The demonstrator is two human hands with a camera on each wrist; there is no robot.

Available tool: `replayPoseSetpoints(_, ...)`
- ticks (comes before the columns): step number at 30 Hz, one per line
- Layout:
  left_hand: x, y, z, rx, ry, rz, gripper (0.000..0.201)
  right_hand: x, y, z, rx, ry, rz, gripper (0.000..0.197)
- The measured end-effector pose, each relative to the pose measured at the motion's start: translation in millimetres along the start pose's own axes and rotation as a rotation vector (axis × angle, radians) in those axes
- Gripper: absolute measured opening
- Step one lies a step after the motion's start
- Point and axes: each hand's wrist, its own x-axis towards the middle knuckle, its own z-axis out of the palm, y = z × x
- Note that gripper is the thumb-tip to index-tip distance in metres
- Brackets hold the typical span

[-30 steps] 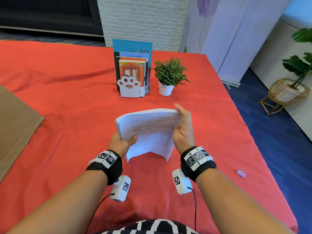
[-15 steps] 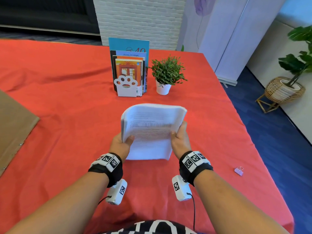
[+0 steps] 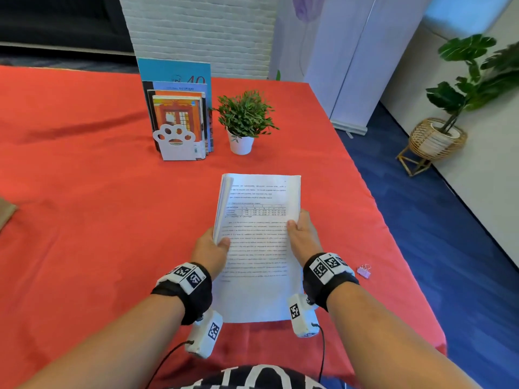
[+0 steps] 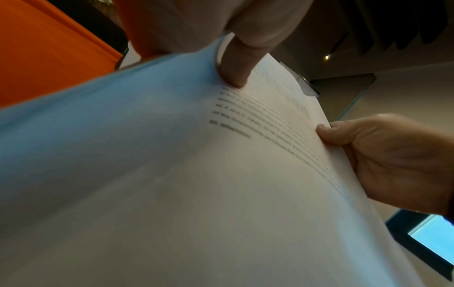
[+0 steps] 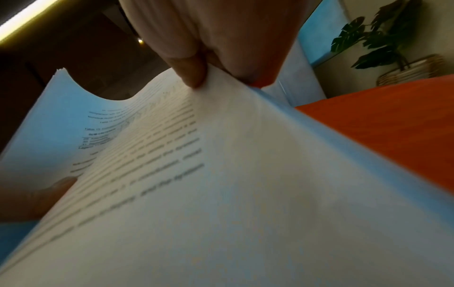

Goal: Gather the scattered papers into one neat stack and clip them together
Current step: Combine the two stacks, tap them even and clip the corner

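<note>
A thick stack of printed white papers (image 3: pixel 259 242) is held up above the red tablecloth (image 3: pixel 92 209), printed side toward me. My left hand (image 3: pixel 212 248) grips its left edge, thumb on the front page. My right hand (image 3: pixel 302 234) grips the right edge the same way. The left wrist view shows my left thumb (image 4: pixel 234 64) pressed on the papers (image 4: pixel 172 174). In the right wrist view my right thumb (image 5: pixel 189 70) pinches the papers (image 5: pixel 221 194). A small pink binder clip (image 3: pixel 364 271) lies on the cloth just right of my right wrist.
A white paw-shaped bookend with several upright books (image 3: pixel 179 119) stands at the back of the table. A small potted plant (image 3: pixel 243 122) is beside it. The table's right edge (image 3: pixel 393 220) drops to blue carpet. A brown board corner (image 3: pixel 7 211) shows at far left.
The stack was bent and sagging between my hands; now it is upright and straightened, its pages squared. Both hands slid lower along the side edges.
</note>
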Motion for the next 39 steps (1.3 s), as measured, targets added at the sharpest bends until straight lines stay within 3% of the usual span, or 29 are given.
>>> replayPoseSetpoints(4, -3.6, 1.5, 27.8, 0.107, -0.006, -0.030, 0.032, 4.0, 24.8, -23.6, -0.085, -0.022, 0.063, 0.028)
replayPoseSetpoints(9, -5.6, -5.6, 54.5, 0.186, -0.030, -0.058, 0.031, 15.8, 82.5, -67.1, -0.409, 0.050, 0.104, 0.030)
replayPoseSetpoints(13, -9.3, -13.5, 66.1, 0.194, -0.040, -0.120, 0.032, 16.9, 130.9, -114.5, -0.713, 0.197, 0.347, 0.034)
replayPoseSetpoints(16, -13.0, -16.4, 72.9, 0.191, -0.063, -0.170, 0.035, 15.2, 154.1, -135.3, -0.731, 0.228, 0.523, 0.042)
replayPoseSetpoints(19, -18.5, -17.4, 76.6, 0.172, -0.099, -0.195, 0.037, 19.6, 167.2, -140.5, -0.630, 0.167, 0.573, 0.044)
replayPoseSetpoints(29, -30.0, -22.4, 67.7, 0.144, -0.101, -0.275, 0.036, 33.0, 154.0, -132.4, -0.582, 0.067, 0.423, 0.017)
replayPoseSetpoints(33, -31.0, -25.2, 61.5, 0.100, -0.082, -0.307, 0.035, 43.7, 117.2, -113.9, -0.308, 0.126, 0.254, 0.023)
replayPoseSetpoints(36, -31.0, -25.9, 57.6, 0.103, -0.079, -0.320, 0.037, 46.3, 79.7, -82.5, -0.014, 0.039, 0.159, 0.011)
replayPoseSetpoints(39, -32.3, -25.7, 55.7, 0.144, -0.094, -0.331, 0.038, 40.7, 53.3, -48.5, 0.037, -0.151, 0.118, 0.015)
